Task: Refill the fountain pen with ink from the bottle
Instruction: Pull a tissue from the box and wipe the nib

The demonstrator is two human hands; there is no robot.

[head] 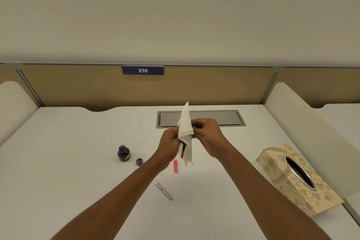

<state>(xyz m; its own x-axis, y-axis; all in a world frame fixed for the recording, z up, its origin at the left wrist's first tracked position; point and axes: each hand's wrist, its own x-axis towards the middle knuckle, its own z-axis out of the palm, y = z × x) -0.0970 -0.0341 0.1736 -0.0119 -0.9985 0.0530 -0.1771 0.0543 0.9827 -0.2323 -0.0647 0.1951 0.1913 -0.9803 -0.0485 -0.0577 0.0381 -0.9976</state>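
Both hands are raised over the middle of the white desk [78, 181]. My left hand [169, 140] grips the pen's front section [183, 152], whose red and black converter end hangs below the fist. My right hand [206, 132] pinches a white tissue [186, 128] wrapped around the upper end of that section, so the nib is hidden. An open ink bottle [123, 153] stands to the left, its cap [139, 161] lying beside it. A pink pen part [176, 166] lies under my hands, and a pink metallic pen part [164, 191] lies nearer to me.
A patterned tissue box [288, 185] sits at the right edge of the desk. A grey cable hatch [214, 118] is set into the desk behind my hands. A tan partition with a sign reading 216 [142, 70] closes off the back.
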